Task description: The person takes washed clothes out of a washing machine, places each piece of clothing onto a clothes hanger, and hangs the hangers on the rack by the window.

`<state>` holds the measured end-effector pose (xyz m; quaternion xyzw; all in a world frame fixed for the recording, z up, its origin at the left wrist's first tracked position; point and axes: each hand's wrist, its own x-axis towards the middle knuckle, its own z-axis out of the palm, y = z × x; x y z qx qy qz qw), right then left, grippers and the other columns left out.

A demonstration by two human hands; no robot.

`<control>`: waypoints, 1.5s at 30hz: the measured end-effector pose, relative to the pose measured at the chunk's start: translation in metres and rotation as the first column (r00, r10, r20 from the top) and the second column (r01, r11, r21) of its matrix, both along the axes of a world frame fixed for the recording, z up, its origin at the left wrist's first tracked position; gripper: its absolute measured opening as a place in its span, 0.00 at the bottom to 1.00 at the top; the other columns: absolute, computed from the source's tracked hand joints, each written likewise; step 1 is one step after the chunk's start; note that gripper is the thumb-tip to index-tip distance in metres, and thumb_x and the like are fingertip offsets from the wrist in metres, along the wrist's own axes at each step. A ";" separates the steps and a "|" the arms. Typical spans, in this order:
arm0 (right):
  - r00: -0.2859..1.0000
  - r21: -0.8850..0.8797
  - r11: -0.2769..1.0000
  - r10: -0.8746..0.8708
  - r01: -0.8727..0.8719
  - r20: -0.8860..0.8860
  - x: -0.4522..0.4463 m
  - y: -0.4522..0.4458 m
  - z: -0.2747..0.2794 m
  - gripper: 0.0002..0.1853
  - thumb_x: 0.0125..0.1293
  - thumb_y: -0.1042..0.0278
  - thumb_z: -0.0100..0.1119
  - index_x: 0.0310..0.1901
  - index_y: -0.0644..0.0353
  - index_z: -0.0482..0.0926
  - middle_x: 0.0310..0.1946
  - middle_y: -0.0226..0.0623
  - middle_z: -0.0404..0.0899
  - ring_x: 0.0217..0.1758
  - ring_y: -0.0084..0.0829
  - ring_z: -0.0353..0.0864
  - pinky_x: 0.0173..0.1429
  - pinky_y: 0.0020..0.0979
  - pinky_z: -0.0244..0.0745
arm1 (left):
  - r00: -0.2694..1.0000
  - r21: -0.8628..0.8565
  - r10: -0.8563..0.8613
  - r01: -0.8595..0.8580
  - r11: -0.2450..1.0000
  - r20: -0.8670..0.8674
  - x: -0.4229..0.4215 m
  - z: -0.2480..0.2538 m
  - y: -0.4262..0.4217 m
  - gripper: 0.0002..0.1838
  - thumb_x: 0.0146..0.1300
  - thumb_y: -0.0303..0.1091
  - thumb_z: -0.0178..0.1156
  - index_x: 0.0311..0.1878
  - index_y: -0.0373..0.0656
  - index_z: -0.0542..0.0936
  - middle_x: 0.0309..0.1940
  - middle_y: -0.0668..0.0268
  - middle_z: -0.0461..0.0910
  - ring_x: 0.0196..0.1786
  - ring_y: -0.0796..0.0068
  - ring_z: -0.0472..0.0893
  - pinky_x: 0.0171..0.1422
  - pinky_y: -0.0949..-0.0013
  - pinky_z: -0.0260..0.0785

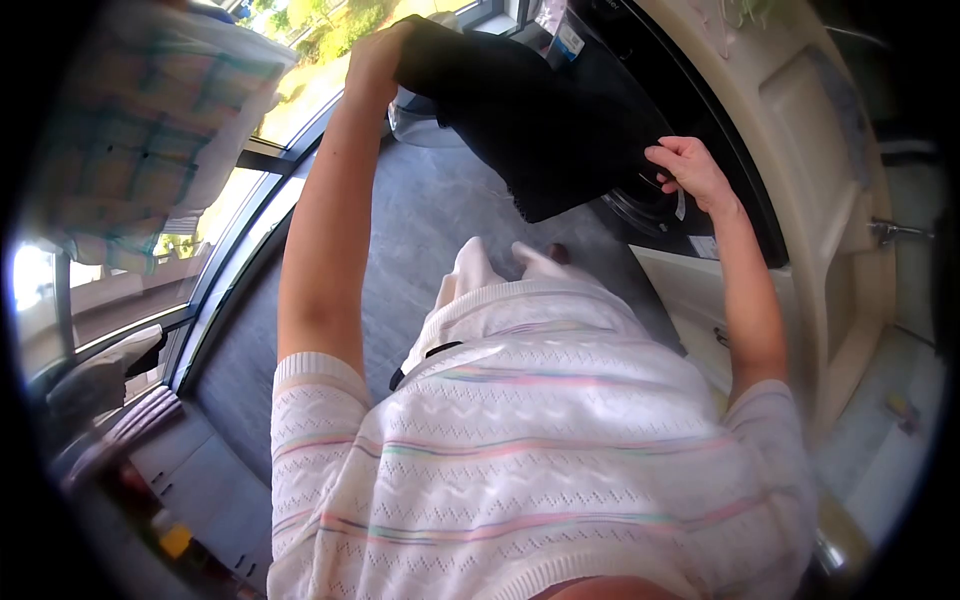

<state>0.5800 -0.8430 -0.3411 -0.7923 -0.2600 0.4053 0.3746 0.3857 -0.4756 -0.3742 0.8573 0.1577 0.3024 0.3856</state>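
Left hand (375, 62), raised on the window side: fingers closed round an edge of black cloth (530, 110). Cloth hangs loose between the hands, above the grey floor (430, 195) and in front of the black washing machine (690, 90). Right hand (697, 175) at the cloth's other end, fingers curled; black on black, cannot tell whether they pinch it. White tag (681, 207) just below those fingers. Pale sink (805, 100) beyond, on the right
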 end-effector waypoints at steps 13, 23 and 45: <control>0.953 0.417 0.903 -0.208 0.100 0.221 0.031 -0.011 0.003 0.09 0.54 0.72 0.61 0.35 0.63 0.74 0.30 0.25 0.73 0.34 0.16 0.69 0.40 0.19 0.64 | 0.924 -0.256 0.178 -0.273 0.928 -0.339 0.024 0.170 -0.112 0.13 0.46 0.37 0.56 0.24 0.34 0.79 0.13 0.61 0.73 0.19 0.72 0.74 0.25 0.69 0.67; 0.934 0.038 0.963 -0.268 0.267 0.234 0.073 -0.005 0.091 0.09 0.64 0.67 0.45 0.41 0.60 0.72 0.28 0.33 0.76 0.30 0.22 0.78 0.27 0.23 0.73 | 0.977 0.568 0.167 -0.063 0.821 -0.133 0.009 0.093 -0.028 0.17 0.46 0.17 0.45 0.38 0.36 0.78 0.22 0.70 0.75 0.27 0.75 0.75 0.36 0.73 0.67; 0.904 0.532 0.804 -0.016 0.266 -0.427 0.068 0.071 0.073 0.10 0.61 0.71 0.52 0.42 0.62 0.75 0.35 0.30 0.78 0.37 0.22 0.77 0.42 0.22 0.74 | 0.579 -0.183 -0.400 0.398 0.899 -0.710 -0.044 0.071 -0.077 0.29 0.44 0.57 0.66 0.38 0.37 0.80 0.23 0.59 0.78 0.26 0.69 0.76 0.34 0.67 0.67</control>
